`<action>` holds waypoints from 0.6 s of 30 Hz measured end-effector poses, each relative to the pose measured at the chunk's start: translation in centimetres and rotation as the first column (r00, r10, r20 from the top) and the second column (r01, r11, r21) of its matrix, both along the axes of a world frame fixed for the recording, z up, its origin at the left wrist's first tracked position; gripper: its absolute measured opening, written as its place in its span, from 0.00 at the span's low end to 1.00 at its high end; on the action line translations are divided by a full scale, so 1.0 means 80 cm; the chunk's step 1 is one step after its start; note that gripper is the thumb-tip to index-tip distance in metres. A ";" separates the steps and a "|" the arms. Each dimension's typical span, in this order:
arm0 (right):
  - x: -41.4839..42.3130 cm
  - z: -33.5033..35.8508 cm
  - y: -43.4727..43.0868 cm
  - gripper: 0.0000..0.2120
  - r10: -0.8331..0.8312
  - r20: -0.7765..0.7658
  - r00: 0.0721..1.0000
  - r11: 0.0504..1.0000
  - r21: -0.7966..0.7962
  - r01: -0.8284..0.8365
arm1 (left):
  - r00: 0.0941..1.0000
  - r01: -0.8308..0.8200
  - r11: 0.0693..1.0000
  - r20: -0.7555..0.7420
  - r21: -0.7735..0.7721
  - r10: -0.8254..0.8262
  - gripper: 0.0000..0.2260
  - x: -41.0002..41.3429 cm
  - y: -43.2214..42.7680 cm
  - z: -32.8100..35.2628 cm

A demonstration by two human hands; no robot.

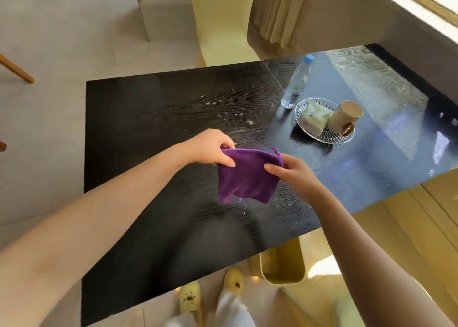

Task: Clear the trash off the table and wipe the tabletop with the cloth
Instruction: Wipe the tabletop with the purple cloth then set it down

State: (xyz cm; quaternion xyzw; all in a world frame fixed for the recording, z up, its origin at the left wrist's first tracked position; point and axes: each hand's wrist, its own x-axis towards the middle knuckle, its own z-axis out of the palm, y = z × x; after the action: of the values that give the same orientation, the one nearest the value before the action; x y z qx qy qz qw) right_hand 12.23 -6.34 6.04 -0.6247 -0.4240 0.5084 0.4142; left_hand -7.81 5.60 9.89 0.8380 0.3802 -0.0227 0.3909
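1. Your tabletop (153, 108) looks free of trash, with pale specks mid-surface: you're at the wiping step.
2. The purple cloth (247, 175) hangs above it, between your hands.
3. Left hand (210, 148) and right hand (295, 173) each pinch 1 top corner, fingers closed.
4. Next, lower it flat onto the specks.

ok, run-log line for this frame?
stage: pre-wipe | both hands: left hand, right hand holding purple cloth above table | crumbs remain
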 end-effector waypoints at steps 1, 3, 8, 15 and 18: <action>-0.005 -0.003 -0.008 0.08 0.032 0.023 0.999 0.999 -0.019 -0.031 | 1.000 -0.016 1.000 0.016 0.017 0.016 0.06 -0.009 -0.012 -0.004; -0.011 -0.008 -0.022 0.07 0.090 0.040 0.995 0.994 -0.062 -0.087 | 0.995 -0.082 0.997 0.059 0.010 0.081 0.07 -0.025 -0.034 -0.013; -0.021 -0.020 -0.051 0.10 0.154 -0.066 0.986 0.981 -0.113 -0.160 | 0.963 -0.228 0.968 0.124 -0.103 0.240 0.08 -0.052 -0.088 -0.039; -0.023 -0.047 -0.074 0.09 0.175 -0.175 0.969 0.967 -0.152 -0.203 | 0.934 -0.301 0.937 0.146 -0.177 0.327 0.06 -0.059 -0.126 -0.062; -0.027 -0.049 -0.067 0.12 0.290 -0.096 0.952 0.935 -0.182 -0.304 | 0.900 -0.342 0.913 0.200 -0.224 0.386 0.06 -0.056 -0.127 -0.065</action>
State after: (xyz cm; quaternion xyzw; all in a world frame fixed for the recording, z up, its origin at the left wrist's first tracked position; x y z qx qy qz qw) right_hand 10.11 -11.68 2.09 -0.5734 -0.4476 0.6248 0.2836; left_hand -12.33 -4.59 4.66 0.7085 0.4768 0.1175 0.5068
